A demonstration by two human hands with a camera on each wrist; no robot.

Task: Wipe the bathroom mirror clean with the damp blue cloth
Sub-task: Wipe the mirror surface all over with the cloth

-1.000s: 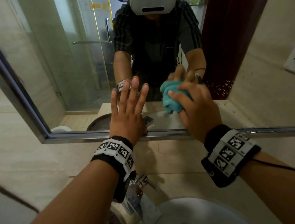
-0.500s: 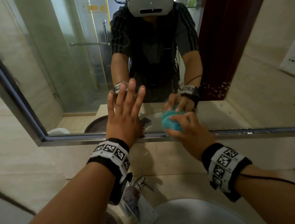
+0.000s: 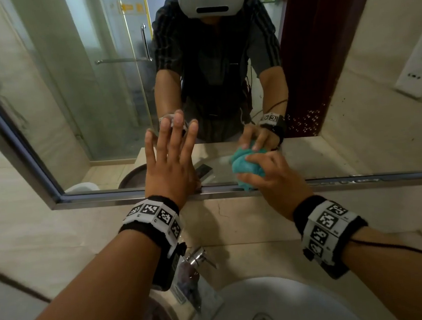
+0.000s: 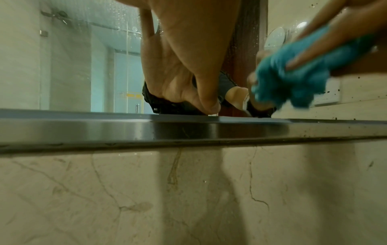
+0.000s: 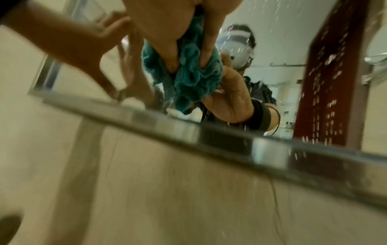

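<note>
Teal-blue terry, bunched into a wad, is the damp cloth (image 3: 247, 165), clenched in the right hand (image 3: 273, 177) and pressed on the bathroom mirror (image 3: 93, 93) just above its steel frame (image 3: 333, 184). Beside the grip, the left hand (image 3: 171, 163) lies flat on the glass, fingers spread, holding nothing. Right of the cloth, white specks still dot the glass, so I judge wiping is unfinished.

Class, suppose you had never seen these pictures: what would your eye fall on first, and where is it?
First, the bunched blue cloth, gripped by the right hand and pressed on the mirror just above its lower frame. Beside it, the left hand lies flat on the glass, fingers spread. White specks dot the mirror to the right of the cloth.
</note>
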